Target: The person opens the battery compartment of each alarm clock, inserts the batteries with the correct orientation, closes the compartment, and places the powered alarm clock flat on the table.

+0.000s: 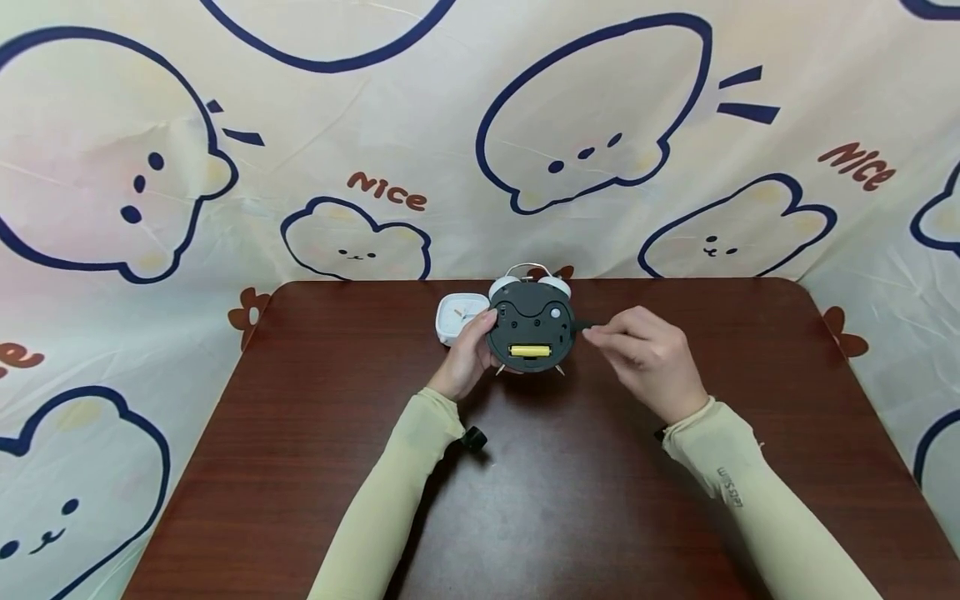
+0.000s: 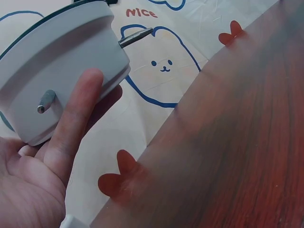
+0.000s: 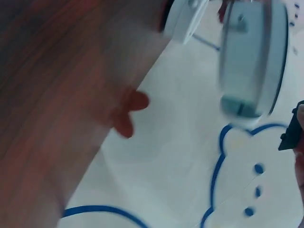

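My left hand (image 1: 467, 363) grips a twin-bell alarm clock (image 1: 534, 310), its dark round back facing up toward me. A yellow battery (image 1: 529, 351) sits in the uncovered slot low on that back. In the left wrist view, a finger lies along the clock's white side (image 2: 80, 61), between its two metal legs (image 2: 137, 37). Just right of the clock, my right hand (image 1: 648, 357) pinches a small dark battery cover (image 1: 583, 326). The right wrist view shows this cover (image 3: 290, 132) apart from the clock, at the fingertips by the right edge.
A second clock, small, white and square (image 1: 459, 317), is directly left of the alarm clock near the table's back edge. The brown wooden table (image 1: 570, 500) meets a printed cloth backdrop (image 1: 450, 150) behind. A black wrist camera (image 1: 473, 439) is strapped under the left sleeve.
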Tool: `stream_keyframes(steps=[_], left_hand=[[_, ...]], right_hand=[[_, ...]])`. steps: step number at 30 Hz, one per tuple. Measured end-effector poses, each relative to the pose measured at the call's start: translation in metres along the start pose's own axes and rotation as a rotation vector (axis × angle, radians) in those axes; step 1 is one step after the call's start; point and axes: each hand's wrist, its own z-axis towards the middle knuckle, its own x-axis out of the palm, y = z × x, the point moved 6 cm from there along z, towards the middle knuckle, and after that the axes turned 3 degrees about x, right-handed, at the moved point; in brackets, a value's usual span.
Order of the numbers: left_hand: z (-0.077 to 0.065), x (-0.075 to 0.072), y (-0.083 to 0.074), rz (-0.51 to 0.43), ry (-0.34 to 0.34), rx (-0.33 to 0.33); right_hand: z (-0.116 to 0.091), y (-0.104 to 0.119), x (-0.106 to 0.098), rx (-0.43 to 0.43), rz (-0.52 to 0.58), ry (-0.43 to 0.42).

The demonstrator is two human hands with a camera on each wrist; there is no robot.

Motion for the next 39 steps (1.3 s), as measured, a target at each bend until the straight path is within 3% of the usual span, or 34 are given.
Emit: stream_keyframes(steps=[9, 17, 20, 27, 39], left_hand=[[0.001, 0.005, -0.002, 0.009, 0.011, 0.016], [0.001, 0.007, -0.002, 0.023, -0.005, 0.002], [0.001, 0.008, -0.002, 0.03, -0.02, -0.002], [-0.001, 0.011, -0.002, 0.045, -0.014, -0.012], [-0.001, 0.012, 0.002, 0.05, -0.008, 0.001]], right_hand=[[-0.005, 0.053, 0.025, -0.353, -0.11, 0.049], [-0.01, 0.068, 0.04, -0.495, -0.229, 0.054], [-0.012, 0.07, 0.045, -0.504, -0.268, 0.08], [-0.011, 0.065, 0.05, -0.411, -0.233, 0.127], [-0.008, 0.061, 0.053, -0.347, -0.261, 0.155]])
